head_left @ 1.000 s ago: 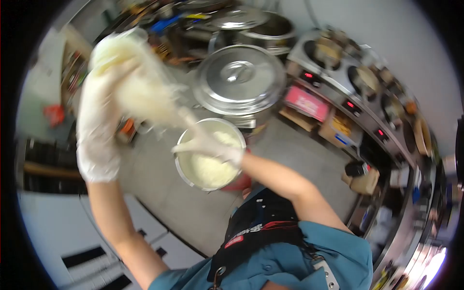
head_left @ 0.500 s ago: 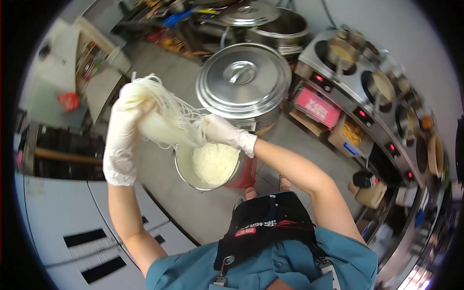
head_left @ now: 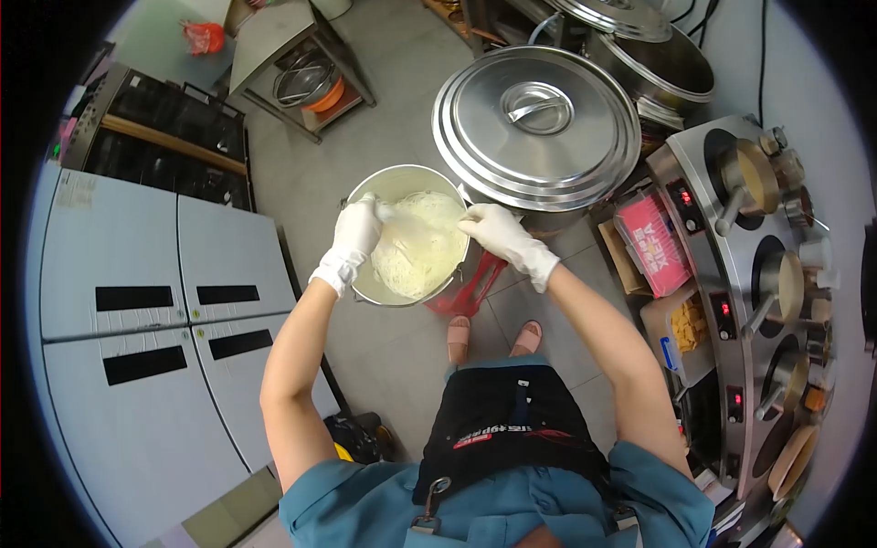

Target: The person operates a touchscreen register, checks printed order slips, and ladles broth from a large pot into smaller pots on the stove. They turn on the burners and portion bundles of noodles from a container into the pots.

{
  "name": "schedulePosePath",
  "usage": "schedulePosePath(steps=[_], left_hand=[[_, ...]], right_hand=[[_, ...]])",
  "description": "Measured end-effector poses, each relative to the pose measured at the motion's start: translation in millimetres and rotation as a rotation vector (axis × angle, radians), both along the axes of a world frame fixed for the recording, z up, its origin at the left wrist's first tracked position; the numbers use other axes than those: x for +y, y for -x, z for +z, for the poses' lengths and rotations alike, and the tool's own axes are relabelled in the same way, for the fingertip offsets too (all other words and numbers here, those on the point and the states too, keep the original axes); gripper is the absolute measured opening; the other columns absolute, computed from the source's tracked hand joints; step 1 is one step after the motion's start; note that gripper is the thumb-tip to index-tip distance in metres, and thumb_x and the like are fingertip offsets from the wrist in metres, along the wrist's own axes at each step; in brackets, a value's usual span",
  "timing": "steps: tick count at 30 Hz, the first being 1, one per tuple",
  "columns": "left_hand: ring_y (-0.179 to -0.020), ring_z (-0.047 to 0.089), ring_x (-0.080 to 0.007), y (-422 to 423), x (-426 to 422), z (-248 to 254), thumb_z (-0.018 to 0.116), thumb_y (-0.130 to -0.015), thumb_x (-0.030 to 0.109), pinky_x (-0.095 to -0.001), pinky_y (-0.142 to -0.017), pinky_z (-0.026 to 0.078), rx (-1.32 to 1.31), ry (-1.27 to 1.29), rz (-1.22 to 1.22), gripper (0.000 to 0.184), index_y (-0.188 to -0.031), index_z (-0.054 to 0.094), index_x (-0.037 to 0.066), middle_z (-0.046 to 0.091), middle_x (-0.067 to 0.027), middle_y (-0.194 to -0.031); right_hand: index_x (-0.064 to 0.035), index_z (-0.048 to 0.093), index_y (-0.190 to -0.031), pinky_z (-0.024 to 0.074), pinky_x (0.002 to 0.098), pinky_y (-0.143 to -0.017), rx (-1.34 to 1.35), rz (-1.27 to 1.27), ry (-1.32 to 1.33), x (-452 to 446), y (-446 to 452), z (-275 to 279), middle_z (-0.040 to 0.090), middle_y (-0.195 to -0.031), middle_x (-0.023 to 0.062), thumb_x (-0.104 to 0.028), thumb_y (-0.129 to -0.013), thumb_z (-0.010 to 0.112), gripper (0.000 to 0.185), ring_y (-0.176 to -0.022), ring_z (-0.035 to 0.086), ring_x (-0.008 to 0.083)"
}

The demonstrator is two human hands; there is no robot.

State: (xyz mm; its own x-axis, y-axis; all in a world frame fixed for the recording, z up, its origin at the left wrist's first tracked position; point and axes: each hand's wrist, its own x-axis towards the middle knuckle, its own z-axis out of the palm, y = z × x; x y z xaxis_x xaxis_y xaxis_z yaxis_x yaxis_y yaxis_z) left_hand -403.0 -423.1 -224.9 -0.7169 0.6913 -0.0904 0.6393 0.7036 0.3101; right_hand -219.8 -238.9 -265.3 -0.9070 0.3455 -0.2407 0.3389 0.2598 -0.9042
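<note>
A pale metal bucket [head_left: 356, 285] stands on the floor in front of me. Soft white noodles [head_left: 416, 260] lie in cloudy liquid inside it. My left hand [head_left: 356, 234], in a white glove, is over the bucket's left rim with its fingers pointing inward. A blurred whitish streak runs from these fingers across the noodles, so their grip is unclear. My right hand [head_left: 501, 234], also gloved, is at the right rim, its fingers curled closed against the edge. The noodles no longer hang from either hand.
A large lidded steel pot [head_left: 585, 151] stands just beyond the bucket to the right. Induction cookers with small pans [head_left: 754, 178] line the right wall. A pale blue cabinet [head_left: 137, 237] is on the left. A red plastic bag [head_left: 470, 290] lies beside the bucket.
The noodles held up between both hands have gone down into the bucket. Both hands have lowered to its rim, the left moving right and the right moving outward. My view has tilted and shifted.
</note>
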Motion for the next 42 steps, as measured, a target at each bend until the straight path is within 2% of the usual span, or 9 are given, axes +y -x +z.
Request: schedulePosePath(steps=[8,13,20,21,22,24,27,38,42], left_hand=[[-0.078,0.068,-0.0197,-3,-2,119,0.063,-0.084,0.012,-0.0310,-0.071,0.052,-0.141,-0.436,0.083,0.025,-0.103,0.063,-0.004,0.070,-0.0167,-0.086],[-0.083,0.062,-0.0130,-1,0,230,0.059,-0.084,0.005,-0.0262,-0.078,0.049,-0.134,-0.526,0.070,0.025,-0.107,0.063,-0.004,0.068,-0.0089,-0.091],[-0.083,0.063,-0.0159,-10,-8,329,0.056,-0.089,0.018,-0.0271,-0.078,0.048,0.034,-0.648,-0.068,0.031,-0.108,0.064,-0.004,0.069,-0.0100,-0.092],[-0.083,0.063,-0.0155,-8,-10,334,0.055,-0.090,0.019,-0.0273,-0.077,0.048,-0.011,-0.677,-0.083,0.029,-0.106,0.065,-0.003,0.068,-0.0090,-0.091],[-0.083,0.063,-0.0155,-5,-13,335,0.055,-0.090,0.019,-0.0273,-0.077,0.048,-0.012,-0.680,-0.085,0.029,-0.106,0.065,-0.003,0.068,-0.0090,-0.091],[-0.082,0.063,-0.0158,6,-20,335,0.054,-0.090,0.018,-0.0270,-0.077,0.048,-0.041,-0.701,-0.028,0.028,-0.106,0.065,-0.003,0.068,-0.0092,-0.090],[-0.082,0.061,-0.0127,31,-34,302,0.054,-0.092,0.026,-0.0255,-0.076,0.048,-0.196,-0.642,-0.011,0.031,-0.103,0.067,0.001,0.068,-0.0054,-0.092],[-0.088,0.063,-0.0164,47,-31,8,0.050,-0.083,0.007,-0.0290,-0.082,0.050,-1.071,-0.720,0.018,0.021,-0.093,0.068,0.002,0.069,-0.0072,-0.094],[-0.092,0.063,-0.0172,38,-36,-36,0.052,-0.087,0.012,-0.0293,-0.086,0.048,-1.089,-0.338,-0.009,0.029,-0.109,0.067,0.001,0.069,-0.0097,-0.101]], right_hand=[[0.0050,0.062,-0.109,0.0491,0.0334,-0.086,0.122,0.014,0.195,17,-13,7,0.068,-0.096,0.0154,-0.024,-0.081,0.071,0.041,-0.092,0.065,0.0234],[0.0015,0.004,-0.149,0.0185,0.0368,-0.116,0.277,0.145,-0.075,-1,18,64,0.018,-0.152,0.0255,-0.024,-0.062,0.086,0.123,-0.144,0.017,0.0311],[0.0002,-0.012,-0.148,0.0150,0.0378,-0.116,0.606,0.013,-0.021,-74,99,66,0.007,-0.152,0.0307,-0.035,-0.050,0.091,0.146,-0.143,0.011,0.0386],[0.0015,0.015,-0.148,0.0324,0.0400,-0.108,0.773,-0.091,0.116,-91,103,74,0.037,-0.142,0.0282,-0.028,-0.061,0.086,0.117,-0.134,0.036,0.0343],[0.0015,0.015,-0.148,0.0324,0.0400,-0.108,0.774,-0.092,0.113,-93,106,74,0.037,-0.142,0.0282,-0.028,-0.061,0.086,0.117,-0.134,0.036,0.0343],[-0.0018,0.054,-0.127,0.0462,0.0437,-0.089,0.292,-0.063,0.517,-98,111,72,0.064,-0.110,0.0227,-0.030,-0.078,0.072,0.059,-0.108,0.060,0.0333],[-0.0049,0.069,-0.098,0.0476,0.0472,-0.076,0.144,0.097,-0.321,-81,97,55,0.068,-0.085,0.0204,-0.030,-0.089,0.055,0.030,-0.084,0.065,0.0368],[0.0057,0.068,-0.090,0.0507,0.0435,-0.076,-0.204,0.243,-0.347,-84,119,89,0.065,-0.086,0.0285,-0.029,-0.087,0.052,0.039,-0.082,0.066,0.0391],[0.0041,0.068,-0.095,0.0520,0.0409,-0.078,-0.397,0.424,-0.477,-77,117,36,0.066,-0.093,0.0262,-0.028,-0.086,0.055,0.036,-0.092,0.066,0.0359]])
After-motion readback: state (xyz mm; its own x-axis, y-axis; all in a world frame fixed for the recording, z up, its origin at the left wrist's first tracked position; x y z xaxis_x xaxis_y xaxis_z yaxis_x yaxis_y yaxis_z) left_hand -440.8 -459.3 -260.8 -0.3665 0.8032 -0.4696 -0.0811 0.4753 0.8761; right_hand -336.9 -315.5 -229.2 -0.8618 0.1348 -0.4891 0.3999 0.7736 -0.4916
